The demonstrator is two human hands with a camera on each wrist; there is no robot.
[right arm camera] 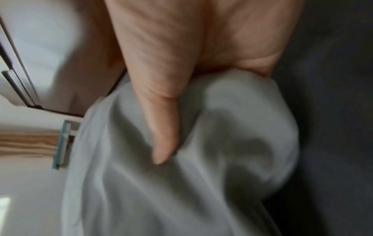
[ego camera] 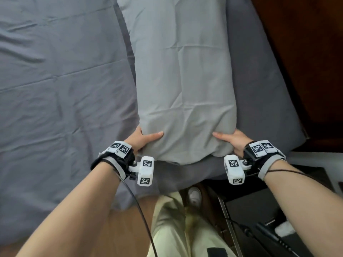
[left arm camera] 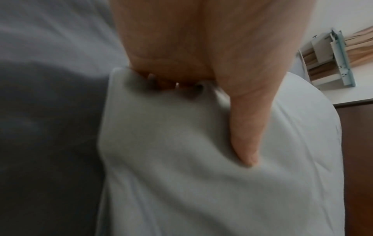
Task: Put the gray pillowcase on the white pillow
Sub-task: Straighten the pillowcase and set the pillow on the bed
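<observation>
We are at the closing step; the gray pillowcase (ego camera: 183,80) lies lengthwise on the bed (ego camera: 55,89), no white pillow showing; our left hand (ego camera: 143,139) and right hand (ego camera: 232,140) each grip a near corner, thumbs on top; next, we judge, we settle the open end.

No words, brands or numbers can be read. The white wrist-camera blocks (ego camera: 145,170) carry only black-and-white square code markers, and a black device (ego camera: 272,222) at five o'clock bears small white lettering too blurred to read.
</observation>
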